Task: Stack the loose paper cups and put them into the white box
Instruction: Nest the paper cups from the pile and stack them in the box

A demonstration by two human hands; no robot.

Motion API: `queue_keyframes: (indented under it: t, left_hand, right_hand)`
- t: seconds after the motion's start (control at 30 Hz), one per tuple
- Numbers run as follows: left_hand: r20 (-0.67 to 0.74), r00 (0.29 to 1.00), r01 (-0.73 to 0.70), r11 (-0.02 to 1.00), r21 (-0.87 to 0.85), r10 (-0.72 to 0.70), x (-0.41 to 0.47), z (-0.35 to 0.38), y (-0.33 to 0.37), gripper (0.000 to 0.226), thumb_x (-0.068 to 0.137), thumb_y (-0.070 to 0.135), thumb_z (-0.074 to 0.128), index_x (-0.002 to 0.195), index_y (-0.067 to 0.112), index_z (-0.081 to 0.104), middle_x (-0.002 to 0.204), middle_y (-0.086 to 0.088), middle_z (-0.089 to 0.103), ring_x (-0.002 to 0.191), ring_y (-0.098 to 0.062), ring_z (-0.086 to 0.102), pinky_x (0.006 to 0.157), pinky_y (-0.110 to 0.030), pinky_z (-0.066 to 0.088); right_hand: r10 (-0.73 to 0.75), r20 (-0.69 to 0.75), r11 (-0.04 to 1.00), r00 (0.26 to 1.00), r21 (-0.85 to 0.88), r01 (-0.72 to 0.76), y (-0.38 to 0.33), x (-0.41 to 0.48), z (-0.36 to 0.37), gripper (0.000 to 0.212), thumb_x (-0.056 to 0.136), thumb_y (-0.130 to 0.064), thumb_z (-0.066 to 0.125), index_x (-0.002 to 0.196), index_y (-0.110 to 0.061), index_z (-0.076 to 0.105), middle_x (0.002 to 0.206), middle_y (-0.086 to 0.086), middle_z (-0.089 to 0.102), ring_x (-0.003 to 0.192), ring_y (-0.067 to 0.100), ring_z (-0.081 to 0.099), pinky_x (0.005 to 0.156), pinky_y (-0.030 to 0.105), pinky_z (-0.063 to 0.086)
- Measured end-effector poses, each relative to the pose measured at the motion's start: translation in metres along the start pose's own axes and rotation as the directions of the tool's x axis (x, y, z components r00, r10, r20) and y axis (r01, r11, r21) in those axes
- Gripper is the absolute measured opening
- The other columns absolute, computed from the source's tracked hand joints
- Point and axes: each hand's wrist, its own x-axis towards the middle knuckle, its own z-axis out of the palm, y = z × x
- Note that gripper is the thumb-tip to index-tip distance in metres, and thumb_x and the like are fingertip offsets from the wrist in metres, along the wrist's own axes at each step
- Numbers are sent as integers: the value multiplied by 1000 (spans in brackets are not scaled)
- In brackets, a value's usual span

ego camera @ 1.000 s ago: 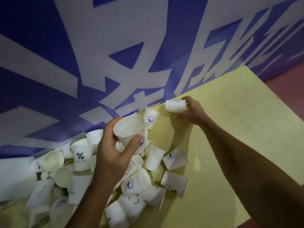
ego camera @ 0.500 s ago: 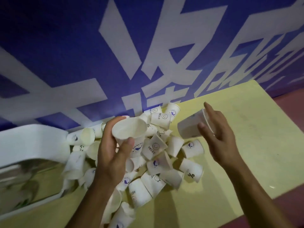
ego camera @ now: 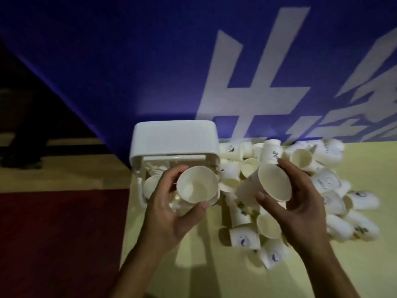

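Note:
My left hand [ego camera: 169,214] grips a white paper cup [ego camera: 196,184], its mouth facing me, just in front of the white box [ego camera: 174,138]. The box has a clear lower wall, and several cups show inside it. My right hand [ego camera: 298,209] holds a second paper cup [ego camera: 272,182], mouth up and tilted toward the left one; a small gap separates the two cups. A pile of loose paper cups [ego camera: 322,190] lies on the yellow table [ego camera: 214,276] to the right of the box, spreading under and behind my right hand.
A blue banner with large white characters [ego camera: 247,82] hangs right behind the box and pile. The table's left edge runs below the box; beyond it lie red carpet [ego camera: 60,244] and a wooden floor strip [ego camera: 64,173].
The view swung left, bringing the white box fully into sight. My right hand brought its cup in beside the left one; both cups now sit close together in front of the box.

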Motion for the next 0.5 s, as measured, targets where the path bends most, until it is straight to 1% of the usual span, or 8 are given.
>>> queue_keyframes:
  t: [0.03,0.1,0.13,0.2,0.27,0.37,0.47,0.5]
  left_hand:
    - [-18,1000,10,1000,15,-10,-4,-20,-6,63,75,40,80,130,21,55,124,10,65,114,-19,63,87,-19,49]
    - [-70,997,26,999,29,-24,-9,-50,-21,62,74,36,82,127,21,56,122,9,65,113,-19,64,86,-20,50]
    - [-103,994,34,999,40,-30,-12,-65,-30,62,73,36,83,127,22,56,123,8,65,113,-20,64,87,-23,51]
    - [-154,987,57,996,64,-47,-15,-85,-47,64,71,35,85,127,26,56,125,6,65,115,-23,64,88,-32,54]
    - [-177,982,83,992,97,-64,-17,-97,-61,66,70,34,87,129,28,56,126,6,65,115,-23,64,88,-39,56]
    - [-193,977,120,984,135,-92,-18,-105,-78,72,71,33,88,135,24,57,130,9,65,119,-20,63,91,-39,57]
    - [-197,977,117,978,173,-82,-13,-104,-87,70,72,42,85,134,22,59,130,9,64,120,-18,62,90,-39,57]
    - [-205,975,121,978,171,-85,-10,-102,-88,70,72,46,84,133,22,59,129,9,63,118,-17,62,90,-37,57]
  right_hand:
    - [2,24,1000,1000,-17,-1,-5,-4,22,79,63,-40,92,135,-27,62,132,-20,65,125,2,59,102,20,49]
    - [15,67,1000,998,-11,-14,-14,-11,55,79,64,-37,98,134,-24,63,132,-16,66,122,1,61,98,14,49]
    - [28,92,1000,995,7,-29,-19,-14,72,78,64,-35,97,133,-23,63,132,-14,67,122,2,62,97,14,50]
    - [39,141,998,989,40,-45,-22,-18,98,75,63,-30,92,132,-23,64,130,-10,68,122,8,63,98,21,52]
    - [46,176,996,983,70,-59,-22,-22,114,74,64,-26,94,131,-25,63,130,-9,68,122,11,64,98,22,52]
    - [47,213,997,976,54,-59,-18,-25,128,75,64,-25,98,130,-25,63,128,-12,68,122,11,63,95,17,51]
    - [52,222,997,974,45,-64,-16,-26,132,71,62,-26,92,128,-24,64,123,-16,69,118,8,64,91,12,49]
    - [56,222,997,973,35,-66,-13,-26,133,72,62,-27,94,128,-24,64,123,-16,69,117,8,64,91,12,49]
